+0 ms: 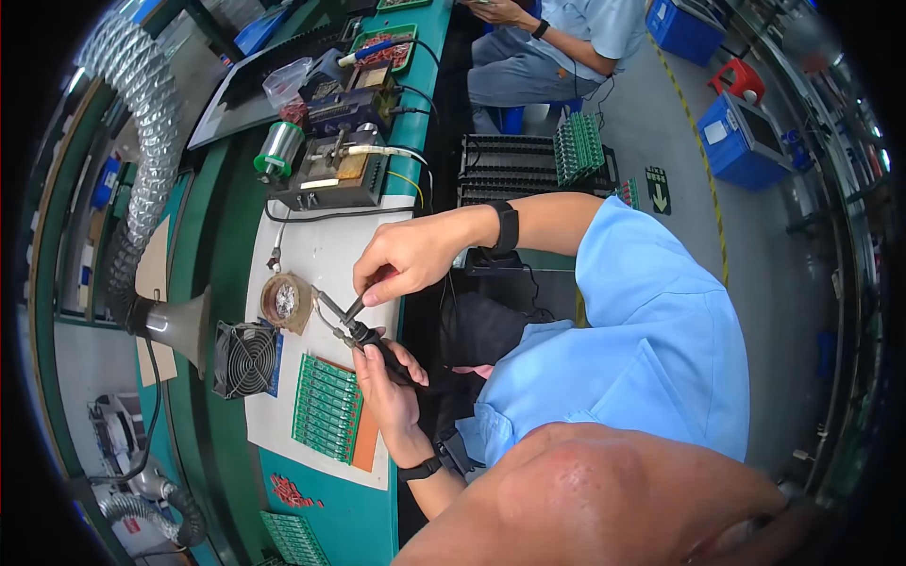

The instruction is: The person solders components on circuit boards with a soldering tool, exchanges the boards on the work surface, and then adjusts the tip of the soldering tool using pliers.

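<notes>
Bench: green top (330,491), with a white sheet (274,236) spread on it.
Duct: silver hose (160,123) along the far side, its flared hood (184,330) facing the fan.
Right hand: the right hand (406,259) is over the sheet, thumb and fingertips pinched on a dark piece (355,308).
Boards: green panel (326,407) on the sheet, near the left hand (389,382).
Left hand: fingers wrapped around a black handle (379,355) — clamped on it, below the right hand.
Fan: black fan (247,360) between hood and panel.
Handle: slanted, its front end towards the tin (286,300).
Tin: round, beside the fan.
Dark piece: thin, close to the handle's front end — whether they touch, I cannot tell.
</notes>
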Demonstrator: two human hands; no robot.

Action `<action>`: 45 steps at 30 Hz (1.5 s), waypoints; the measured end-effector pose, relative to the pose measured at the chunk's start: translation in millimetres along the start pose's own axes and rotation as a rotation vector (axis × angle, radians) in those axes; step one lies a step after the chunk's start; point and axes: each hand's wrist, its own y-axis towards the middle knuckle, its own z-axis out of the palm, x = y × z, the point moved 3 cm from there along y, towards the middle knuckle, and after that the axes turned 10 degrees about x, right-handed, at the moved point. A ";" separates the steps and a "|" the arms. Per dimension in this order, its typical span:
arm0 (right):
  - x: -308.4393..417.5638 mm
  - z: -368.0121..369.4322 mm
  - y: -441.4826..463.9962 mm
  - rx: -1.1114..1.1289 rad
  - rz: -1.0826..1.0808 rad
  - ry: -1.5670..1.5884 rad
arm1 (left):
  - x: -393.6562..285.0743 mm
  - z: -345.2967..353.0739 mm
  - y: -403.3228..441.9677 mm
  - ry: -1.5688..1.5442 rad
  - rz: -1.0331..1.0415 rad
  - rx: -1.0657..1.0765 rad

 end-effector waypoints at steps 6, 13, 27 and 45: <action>-0.8 7.6 -2.4 -0.026 -0.054 -0.020 | 6.6 -0.2 0.1 -0.058 0.063 -0.113; -6.5 11.6 -0.4 -0.016 -0.067 -0.037 | 5.1 -3.4 0.7 -0.057 0.043 -0.037; -18.8 10.6 -2.8 -0.048 -0.155 -0.070 | 9.5 -10.6 2.1 -0.220 -0.013 0.074; -15.3 8.2 4.2 0.016 -0.015 -0.116 | 2.5 -17.4 6.4 -0.150 -0.019 0.013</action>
